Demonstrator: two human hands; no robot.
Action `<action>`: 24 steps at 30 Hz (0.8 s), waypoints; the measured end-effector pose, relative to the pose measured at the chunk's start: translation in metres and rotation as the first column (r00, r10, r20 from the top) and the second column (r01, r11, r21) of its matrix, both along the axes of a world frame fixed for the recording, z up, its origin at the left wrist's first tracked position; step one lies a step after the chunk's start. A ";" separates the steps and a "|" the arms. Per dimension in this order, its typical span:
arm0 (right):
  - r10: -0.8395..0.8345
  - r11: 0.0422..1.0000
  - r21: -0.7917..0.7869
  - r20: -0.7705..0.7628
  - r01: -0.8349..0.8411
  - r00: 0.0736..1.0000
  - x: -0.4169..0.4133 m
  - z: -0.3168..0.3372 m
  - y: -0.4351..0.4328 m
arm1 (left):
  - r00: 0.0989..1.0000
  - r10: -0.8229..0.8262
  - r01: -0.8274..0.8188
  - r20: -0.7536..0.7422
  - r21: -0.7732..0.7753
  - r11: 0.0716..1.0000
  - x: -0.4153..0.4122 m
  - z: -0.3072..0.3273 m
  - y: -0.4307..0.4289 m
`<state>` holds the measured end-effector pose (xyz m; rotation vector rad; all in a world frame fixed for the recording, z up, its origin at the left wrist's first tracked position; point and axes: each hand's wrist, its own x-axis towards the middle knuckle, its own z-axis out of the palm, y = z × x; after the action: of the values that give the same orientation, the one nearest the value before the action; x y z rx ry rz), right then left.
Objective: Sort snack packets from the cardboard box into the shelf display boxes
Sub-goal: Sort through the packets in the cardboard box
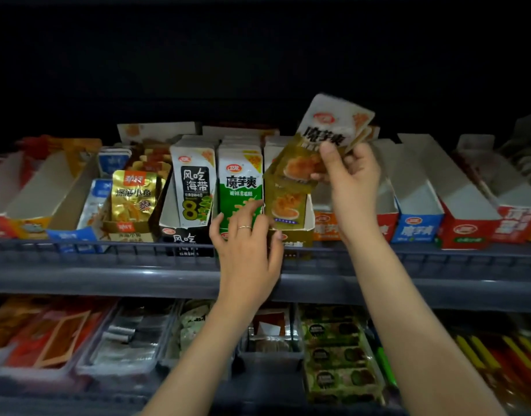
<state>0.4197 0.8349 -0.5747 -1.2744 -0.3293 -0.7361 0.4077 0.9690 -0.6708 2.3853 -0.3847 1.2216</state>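
My right hand (351, 181) is raised, thumb and fingers pinching a fan of snack packets (327, 130) just above the olive display box (297, 239) — my left hand (246, 238) reaches forward, fingers spread loose, fingertips at the green packets (240, 181)

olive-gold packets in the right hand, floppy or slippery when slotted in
Probably floppy: the olive-gold packets splay loosely from the right hand. Likely light, since a pinch carries several. Their glossy film suggests they may slide apart.
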 end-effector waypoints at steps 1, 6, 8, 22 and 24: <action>-0.001 0.999 0.046 -0.003 0.001 1.000 0.002 0.002 0.001 | 1.000 -0.005 0.005 0.001 0.000 1.000 0.000 0.000 0.001; 0.031 0.995 -0.089 -0.125 -0.042 0.992 0.017 0.002 0.004 | 0.999 -0.033 0.033 -0.015 0.038 0.999 0.000 0.000 0.008; -0.019 0.995 -0.104 -0.158 0.003 0.987 0.023 0.001 -0.001 | 0.999 -0.052 0.053 -0.015 0.053 0.997 0.000 0.000 0.010; -0.349 0.588 -0.790 -0.052 0.175 0.936 0.034 -0.008 -0.005 | 1.000 -0.002 0.001 0.015 0.068 0.998 0.001 -0.001 0.005; -0.367 0.553 -0.817 -0.060 0.166 0.928 0.031 -0.008 -0.004 | 1.000 -0.004 0.003 0.014 0.071 0.997 0.001 -0.001 0.006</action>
<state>0.4510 0.8305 -0.5822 -2.3182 -0.2858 -0.7042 0.4089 0.9747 -0.6715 2.4354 -0.4441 1.2437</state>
